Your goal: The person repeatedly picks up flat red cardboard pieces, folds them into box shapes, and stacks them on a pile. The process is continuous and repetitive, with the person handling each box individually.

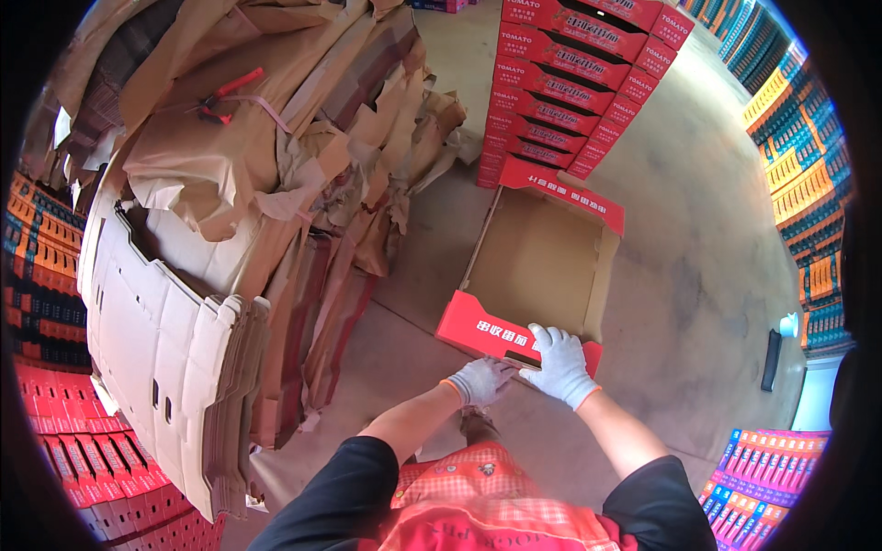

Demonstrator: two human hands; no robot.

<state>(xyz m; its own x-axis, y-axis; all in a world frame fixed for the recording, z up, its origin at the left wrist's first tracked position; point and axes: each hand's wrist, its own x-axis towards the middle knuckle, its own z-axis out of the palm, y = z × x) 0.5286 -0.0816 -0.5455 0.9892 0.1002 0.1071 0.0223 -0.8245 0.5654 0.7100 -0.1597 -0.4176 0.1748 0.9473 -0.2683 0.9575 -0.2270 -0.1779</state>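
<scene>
Grey floor spans centre to right of frame; paper-wrapped cardboard pile fills upper left, red box stack top centre. Open red tray sits right of centre. Your right hand angles up-left, grip pinching its near wall. Your left hand touches that wall's lower edge, palm down; cannot tell its grip.

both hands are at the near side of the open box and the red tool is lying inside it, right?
No: the head view shows the red tool on brown paper at the left, not inside the open box. The left hand and right hand are at its near side.
</scene>
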